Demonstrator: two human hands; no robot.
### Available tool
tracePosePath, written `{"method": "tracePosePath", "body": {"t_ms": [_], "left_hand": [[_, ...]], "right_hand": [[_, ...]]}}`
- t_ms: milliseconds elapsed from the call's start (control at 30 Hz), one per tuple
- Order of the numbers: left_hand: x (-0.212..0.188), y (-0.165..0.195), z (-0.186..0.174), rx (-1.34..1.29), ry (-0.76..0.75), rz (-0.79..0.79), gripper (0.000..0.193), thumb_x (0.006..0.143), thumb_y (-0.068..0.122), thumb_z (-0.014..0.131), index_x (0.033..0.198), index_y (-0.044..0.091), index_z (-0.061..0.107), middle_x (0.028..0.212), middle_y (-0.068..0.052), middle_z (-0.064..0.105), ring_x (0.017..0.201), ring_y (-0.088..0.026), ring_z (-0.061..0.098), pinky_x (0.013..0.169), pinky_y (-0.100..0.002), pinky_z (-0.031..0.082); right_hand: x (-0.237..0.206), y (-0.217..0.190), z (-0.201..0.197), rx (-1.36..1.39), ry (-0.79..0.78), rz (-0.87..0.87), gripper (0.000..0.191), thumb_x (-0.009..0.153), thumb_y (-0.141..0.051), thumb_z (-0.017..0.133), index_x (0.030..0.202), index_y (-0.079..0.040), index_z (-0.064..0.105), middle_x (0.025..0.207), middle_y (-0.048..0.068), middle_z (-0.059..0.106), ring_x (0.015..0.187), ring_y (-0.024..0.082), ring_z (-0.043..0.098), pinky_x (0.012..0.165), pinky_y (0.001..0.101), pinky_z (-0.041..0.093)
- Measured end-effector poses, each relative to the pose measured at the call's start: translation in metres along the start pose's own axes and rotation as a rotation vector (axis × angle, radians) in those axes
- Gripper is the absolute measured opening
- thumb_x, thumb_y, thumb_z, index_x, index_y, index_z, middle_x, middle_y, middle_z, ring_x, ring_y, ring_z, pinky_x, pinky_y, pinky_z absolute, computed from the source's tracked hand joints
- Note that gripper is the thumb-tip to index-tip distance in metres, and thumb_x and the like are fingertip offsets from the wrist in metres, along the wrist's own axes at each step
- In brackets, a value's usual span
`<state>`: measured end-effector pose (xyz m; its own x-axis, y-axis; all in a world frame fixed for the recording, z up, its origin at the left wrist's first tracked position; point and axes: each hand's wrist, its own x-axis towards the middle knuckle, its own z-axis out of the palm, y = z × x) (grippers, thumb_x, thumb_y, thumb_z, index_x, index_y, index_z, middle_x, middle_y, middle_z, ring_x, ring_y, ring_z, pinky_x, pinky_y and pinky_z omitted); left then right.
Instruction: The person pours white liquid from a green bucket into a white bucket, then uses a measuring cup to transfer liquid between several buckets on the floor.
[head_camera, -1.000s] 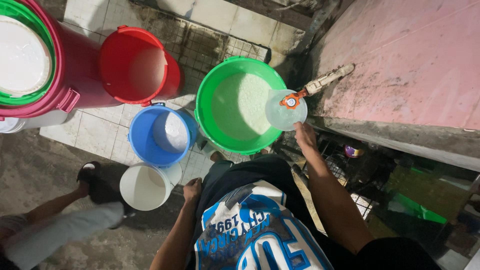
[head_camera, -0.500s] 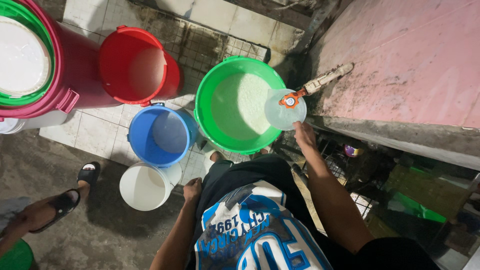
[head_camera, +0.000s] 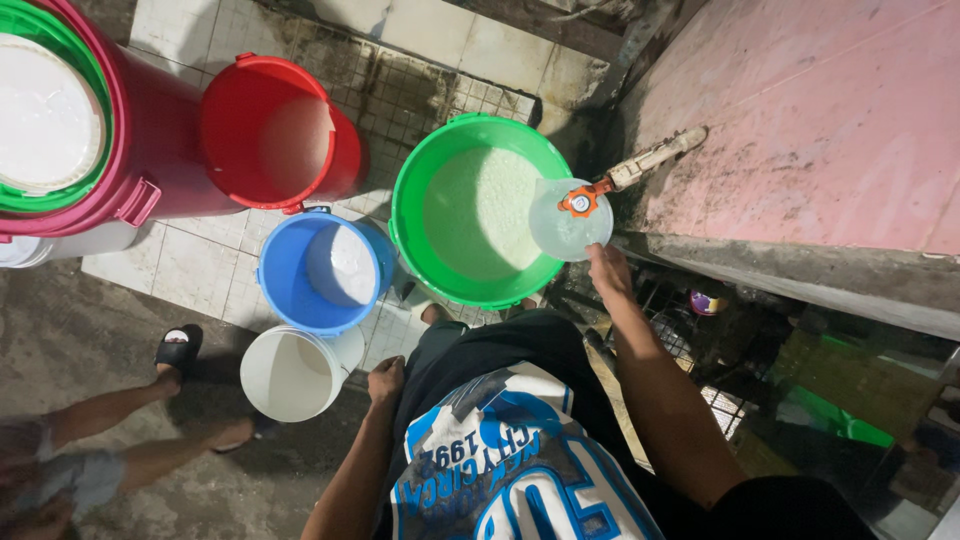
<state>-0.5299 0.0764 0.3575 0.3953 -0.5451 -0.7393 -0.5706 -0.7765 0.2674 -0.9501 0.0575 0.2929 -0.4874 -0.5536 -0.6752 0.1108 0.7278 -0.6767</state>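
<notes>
My right hand (head_camera: 607, 272) holds a clear plastic container (head_camera: 568, 222) up under a wall tap with an orange handle (head_camera: 580, 201). The container hangs over the rim of a big green basin (head_camera: 412, 180) that has water in it. My left hand (head_camera: 385, 379) rests against my dark shorts, fingers curled, holding nothing. It is just right of a small white bucket (head_camera: 294, 373).
A blue bucket (head_camera: 322, 270), a red bucket (head_camera: 268, 133) and a large pink tub (head_camera: 130, 160) with a green and white lid stand on wet tiles. Another person's legs (head_camera: 140, 430) in a black sandal (head_camera: 178, 348) stand at lower left. A pink wall (head_camera: 800, 120) is on the right.
The other person's legs at lower left have shifted, with the sandalled foot stepping closer to the white bucket. My hands and the container have stayed put.
</notes>
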Motion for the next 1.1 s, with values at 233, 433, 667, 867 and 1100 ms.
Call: {"method": "tracePosePath", "body": {"t_ms": [233, 433, 667, 867, 1100], "left_hand": [[0.002, -0.003, 0.002, -0.007, 0.010, -0.010, 0.041, 0.087, 0.043, 0.069, 0.115, 0.016, 0.080, 0.111, -0.014, 0.078, 0.110, -0.028, 0.073, 0.101, -0.039, 0.051], [0.004, -0.006, 0.002, 0.017, 0.018, 0.038, 0.040, 0.088, 0.043, 0.069, 0.115, 0.015, 0.080, 0.112, -0.015, 0.077, 0.111, -0.031, 0.071, 0.100, -0.039, 0.051], [0.007, -0.009, 0.003, 0.023, 0.014, 0.044, 0.041, 0.087, 0.043, 0.068, 0.115, 0.016, 0.081, 0.112, -0.015, 0.078, 0.110, -0.031, 0.072, 0.099, -0.039, 0.052], [0.012, -0.012, 0.005, 0.032, -0.006, 0.049, 0.041, 0.086, 0.042, 0.068, 0.114, 0.015, 0.080, 0.110, -0.016, 0.078, 0.109, -0.030, 0.073, 0.098, -0.038, 0.053], [0.012, 0.064, 0.019, 0.094, -0.111, 0.514, 0.036, 0.091, 0.038, 0.064, 0.110, 0.009, 0.076, 0.102, -0.020, 0.077, 0.097, -0.036, 0.074, 0.082, -0.043, 0.056]], "right_hand": [[0.003, 0.001, -0.001, -0.067, 0.000, -0.004, 0.051, 0.086, -0.041, 0.057, 0.120, -0.004, 0.068, 0.087, 0.008, 0.062, 0.073, 0.019, 0.058, 0.067, 0.0365, 0.048], [0.002, 0.004, -0.001, -0.024, -0.017, -0.035, 0.053, 0.086, -0.041, 0.058, 0.121, -0.002, 0.068, 0.092, 0.009, 0.064, 0.076, 0.020, 0.057, 0.068, 0.0374, 0.049], [0.007, 0.012, -0.001, -0.010, -0.026, -0.057, 0.050, 0.086, -0.041, 0.058, 0.116, -0.002, 0.068, 0.089, 0.007, 0.064, 0.073, 0.018, 0.056, 0.066, 0.0358, 0.048], [0.008, 0.016, 0.002, 0.031, -0.029, -0.074, 0.047, 0.087, -0.040, 0.059, 0.114, -0.004, 0.070, 0.084, 0.005, 0.060, 0.071, 0.017, 0.053, 0.064, 0.0350, 0.046], [-0.002, 0.001, 0.001, -0.092, -0.011, -0.117, 0.050, 0.091, -0.043, 0.054, 0.113, -0.001, 0.068, 0.087, 0.012, 0.065, 0.074, 0.020, 0.059, 0.069, 0.0387, 0.049]]}}
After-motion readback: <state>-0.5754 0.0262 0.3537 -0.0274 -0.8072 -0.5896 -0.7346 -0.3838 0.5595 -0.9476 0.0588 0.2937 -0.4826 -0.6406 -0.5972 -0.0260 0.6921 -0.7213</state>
